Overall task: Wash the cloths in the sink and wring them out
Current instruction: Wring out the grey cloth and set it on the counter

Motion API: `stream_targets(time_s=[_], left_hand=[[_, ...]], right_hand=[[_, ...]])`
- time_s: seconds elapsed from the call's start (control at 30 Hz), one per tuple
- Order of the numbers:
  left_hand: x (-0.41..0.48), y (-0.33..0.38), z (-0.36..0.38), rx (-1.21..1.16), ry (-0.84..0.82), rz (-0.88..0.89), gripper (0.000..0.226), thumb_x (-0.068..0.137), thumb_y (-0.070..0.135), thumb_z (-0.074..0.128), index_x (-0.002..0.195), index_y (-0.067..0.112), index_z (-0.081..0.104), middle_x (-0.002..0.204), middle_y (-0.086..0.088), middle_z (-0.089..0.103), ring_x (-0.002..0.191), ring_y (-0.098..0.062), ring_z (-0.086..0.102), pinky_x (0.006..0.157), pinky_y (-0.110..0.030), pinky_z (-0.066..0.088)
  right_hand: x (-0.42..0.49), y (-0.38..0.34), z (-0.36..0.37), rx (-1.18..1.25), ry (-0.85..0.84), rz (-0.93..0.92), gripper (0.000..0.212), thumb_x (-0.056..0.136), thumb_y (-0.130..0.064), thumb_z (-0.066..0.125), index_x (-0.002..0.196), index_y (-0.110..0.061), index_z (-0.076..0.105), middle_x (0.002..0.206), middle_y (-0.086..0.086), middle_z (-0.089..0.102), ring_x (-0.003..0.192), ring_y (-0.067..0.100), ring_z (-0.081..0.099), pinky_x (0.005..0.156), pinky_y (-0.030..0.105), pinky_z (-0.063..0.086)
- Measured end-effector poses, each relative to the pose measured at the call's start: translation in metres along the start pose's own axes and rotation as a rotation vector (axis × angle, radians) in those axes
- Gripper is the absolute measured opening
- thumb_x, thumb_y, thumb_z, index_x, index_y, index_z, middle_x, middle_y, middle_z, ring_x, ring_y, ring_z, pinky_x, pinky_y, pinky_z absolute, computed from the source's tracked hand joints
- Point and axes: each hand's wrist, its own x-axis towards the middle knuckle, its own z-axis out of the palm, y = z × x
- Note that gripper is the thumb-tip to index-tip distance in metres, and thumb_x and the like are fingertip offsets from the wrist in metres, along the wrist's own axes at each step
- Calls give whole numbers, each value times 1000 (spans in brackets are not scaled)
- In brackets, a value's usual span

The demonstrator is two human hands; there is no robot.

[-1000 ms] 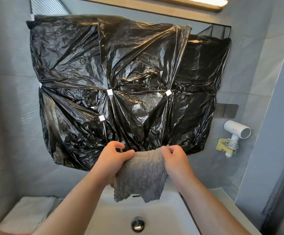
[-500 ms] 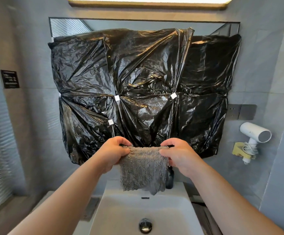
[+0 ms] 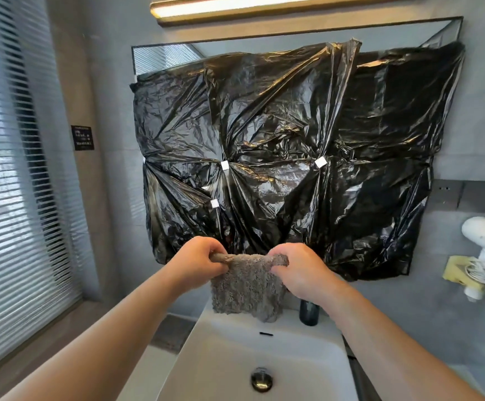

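Grey cloth [image 3: 247, 287]: hangs above white sink [image 3: 221, 357]; L hand [image 3: 198, 259] & R hand [image 3: 296, 270] grip top corners; hands closer than 1 s ago, edge bunched, prob. wring starting

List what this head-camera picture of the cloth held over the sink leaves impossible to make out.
Head view:
- mirror: covered by black plastic bags; only its top strip shows.
- wall sign: lettering too small to read.
- dark bottle: top hidden behind the right hand.
- hair dryer: cut off by the right edge.
- cloth: top corners hidden inside the left hand and right hand.
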Motion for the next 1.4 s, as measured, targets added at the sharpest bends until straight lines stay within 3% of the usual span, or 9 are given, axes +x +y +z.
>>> stream_targets(time_s=[0.1,0.2,0.43,0.57,0.77,0.83,1.0,1.2,1.4], left_hand=[[-10,-3,-1,54,23,-47,16,90,19,67,74,19,66,72,1,65,64,-9,56,60,-21,46],[-21,-16,-2,-289,20,-209,18,94,21,66,78,14,62,78,-3,61,74,-16,55,75,-33,47],[-56,-22,14,-1099,160,-440,23,105,12,46,107,0,66,94,-22,73,79,-29,71,72,-37,60],[-74,-49,22,-1123,190,-512,25,105,11,44,105,-2,65,93,-22,71,78,-29,70,73,-37,60],[-121,-124,45,-1075,-129,-652,38,95,12,66,132,4,59,124,-20,69,110,-36,68,85,-48,59],[-129,-159,58,-1140,-38,-709,62,83,11,77,140,8,52,132,-23,63,119,-41,63,88,-55,57],[-131,-217,69,-1160,314,-745,52,86,-5,67,129,22,59,123,-21,64,104,-38,67,87,-50,58],[-130,-304,56,-1032,-52,-699,69,73,-5,75,129,33,60,137,-11,52,115,-37,62,88,-48,60],[-100,-393,56,-803,-303,-668,67,80,2,71,126,48,56,136,5,43,123,-23,50,98,-44,56]], right_hand=[[3,6,6,57,-99,-7,17,102,-24,53,99,-13,66,86,1,61,76,19,55,66,34,41],[4,12,17,290,-148,24,21,103,-31,52,100,-15,65,94,2,64,84,17,57,73,34,42],[-15,-6,78,1369,-371,269,40,106,-37,45,119,-7,69,113,13,75,105,29,71,93,45,53],[-36,-7,137,1255,-506,334,27,98,-7,58,124,-11,63,106,10,77,95,28,71,74,39,57],[-29,-18,181,1285,-470,359,24,97,-2,59,120,-6,63,108,16,76,102,33,72,86,45,58],[-25,-17,195,1192,-498,370,23,96,-6,63,119,-8,64,105,12,77,100,30,73,90,46,58],[-13,-22,248,927,-571,378,18,102,-15,55,117,-15,66,102,4,76,92,19,73,71,32,59],[18,-35,329,808,-529,418,60,99,-7,58,138,-45,34,129,3,59,105,19,68,79,37,61],[50,-47,391,739,-679,541,58,97,2,57,146,-25,43,116,-10,62,84,0,69,66,22,56]])
